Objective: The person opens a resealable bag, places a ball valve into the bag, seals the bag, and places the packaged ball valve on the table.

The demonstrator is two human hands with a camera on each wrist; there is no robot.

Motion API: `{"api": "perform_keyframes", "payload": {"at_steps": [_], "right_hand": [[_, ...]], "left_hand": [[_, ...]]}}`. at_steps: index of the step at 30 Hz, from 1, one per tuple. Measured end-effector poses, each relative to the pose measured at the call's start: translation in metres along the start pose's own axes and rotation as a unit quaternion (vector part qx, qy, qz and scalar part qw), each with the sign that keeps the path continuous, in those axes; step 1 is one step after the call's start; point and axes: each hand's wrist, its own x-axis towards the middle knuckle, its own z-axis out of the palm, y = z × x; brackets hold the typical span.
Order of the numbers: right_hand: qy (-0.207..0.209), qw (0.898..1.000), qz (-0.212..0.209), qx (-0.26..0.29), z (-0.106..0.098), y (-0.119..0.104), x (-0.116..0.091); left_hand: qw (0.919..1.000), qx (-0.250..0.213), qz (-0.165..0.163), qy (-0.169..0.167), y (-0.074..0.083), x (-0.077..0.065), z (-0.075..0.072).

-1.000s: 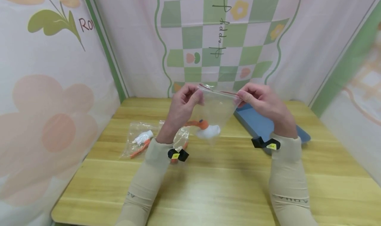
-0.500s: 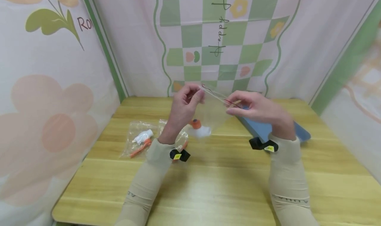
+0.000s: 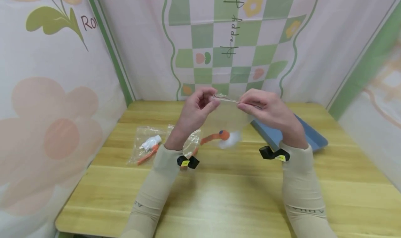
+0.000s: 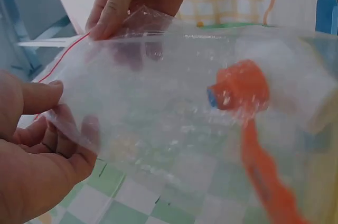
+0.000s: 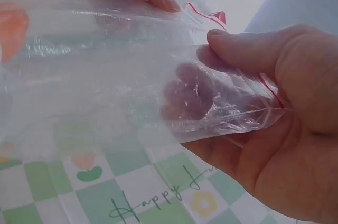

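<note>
A clear zip-lock bag [image 3: 232, 117] with a red seal line hangs above the table between both hands. My left hand [image 3: 195, 109] pinches one end of its top edge. The other end is gripped by my right hand [image 3: 272, 110], thumb on one face and fingers behind the plastic, as the right wrist view shows. Low in the bag lie an orange stick-like thing with a round head [image 4: 245, 86] and blue tip, and a soft-looking white thing [image 3: 231, 141], whose kind I cannot tell.
Two more clear bags with orange and white contents lie on the wooden table [image 3: 238, 203]: one at left [image 3: 147, 145], another bag [image 3: 191, 145] partly behind the left wrist. A blue-grey tray [image 3: 308, 135] sits behind the right forearm. Printed curtains surround the table.
The right hand let its fingers loosen and slid inward along the bag's top edge, now pinching it closer to the left hand. The bag's contents swung left, then back right.
</note>
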Motion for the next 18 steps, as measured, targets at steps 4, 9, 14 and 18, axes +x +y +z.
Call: {"api": "perform_keyframes", "payload": {"at_steps": [4, 9, 14, 18], "right_hand": [[0.013, 1.0, 0.0, -0.003, -0.003, 0.002, -0.003], [0.018, 0.999, 0.024, -0.013, -0.005, 0.005, -0.006], [0.024, 1.0, 0.017, -0.004, -0.009, 0.004, -0.007], [0.019, 1.0, 0.016, -0.006, -0.013, 0.0, -0.007]], "left_hand": [[0.996, 0.024, -0.073, -0.047, 0.0, 0.001, -0.003], [0.9884, 0.019, -0.101, -0.112, -0.013, 0.003, -0.007], [0.9908, -0.023, -0.097, -0.092, -0.03, 0.005, -0.007], [0.9944, -0.038, -0.08, -0.057, -0.03, 0.004, -0.008]]}}
